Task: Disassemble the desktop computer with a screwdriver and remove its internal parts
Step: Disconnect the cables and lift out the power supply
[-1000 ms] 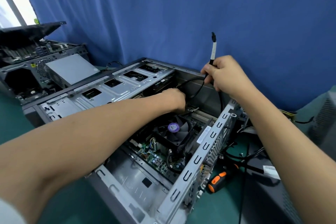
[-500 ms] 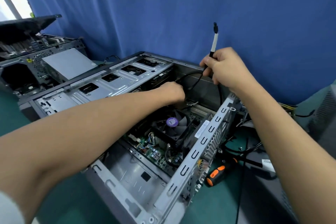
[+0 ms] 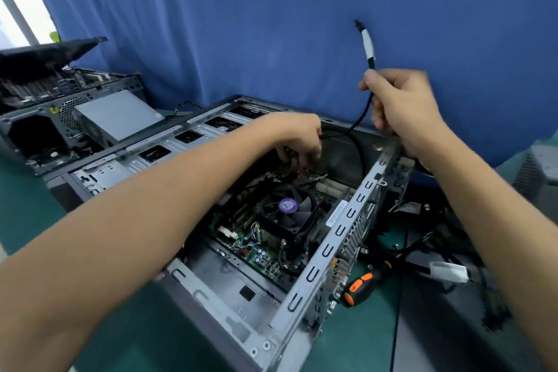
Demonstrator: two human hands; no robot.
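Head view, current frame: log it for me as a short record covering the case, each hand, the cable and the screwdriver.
Computer case: lies on its side, open on top; cooler fan and motherboard in place
Right hand: raised above the case's far end, grips a black cable with a white tag near its free end
Left hand: reaches into the case, fingers pointing down at the board's far end; grasp not discernible
Screwdriver: orange-and-black handle, lying untouched on the green table, right of the case
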